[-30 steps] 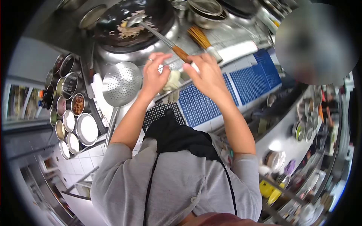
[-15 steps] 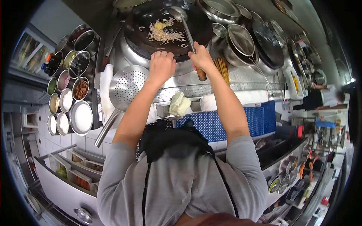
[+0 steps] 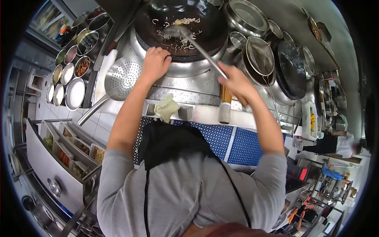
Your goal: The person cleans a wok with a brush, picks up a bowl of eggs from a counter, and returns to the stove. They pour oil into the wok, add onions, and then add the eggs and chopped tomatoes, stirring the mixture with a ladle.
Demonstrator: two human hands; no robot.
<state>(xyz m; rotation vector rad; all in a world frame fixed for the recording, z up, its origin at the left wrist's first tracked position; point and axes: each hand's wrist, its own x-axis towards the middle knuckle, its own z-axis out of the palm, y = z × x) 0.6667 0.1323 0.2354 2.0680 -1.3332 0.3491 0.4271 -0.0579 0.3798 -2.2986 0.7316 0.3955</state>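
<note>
In the head view a dark wok point(image 3: 215, 37) sits on a steel stove ring, with sliced, onion-like pieces and some yellowish bits point(image 3: 185, 21) scattered in it. My left hand point(image 3: 155, 64) is closed over the wok's near-left rim, fingertips curled at the edge. My right hand point(image 3: 238, 83) is wrapped round the handle of a long metal ladle point(image 3: 203, 52). The ladle's bowl, blurred by motion, lies inside the wok among the pieces. Below my left hand, a perforated skimmer point(image 3: 122, 79) rests on the counter. A bamboo brush point(image 3: 225, 110) lies just below my right hand.
A crumpled pale cloth point(image 3: 166, 107) sits at the counter's front edge. Steel pots of ingredients point(image 3: 75, 94) stand at left. On the right are a wire strainer point(image 3: 259, 57), another wok point(image 3: 291, 69) and a white tray point(image 3: 310, 118). Other people are farther off at right.
My right hand has moved right and down in view, and the ladle's bowl has swept across the wok. The pieces are more spread out. The whole view has shifted, with my left hand still at the rim.
</note>
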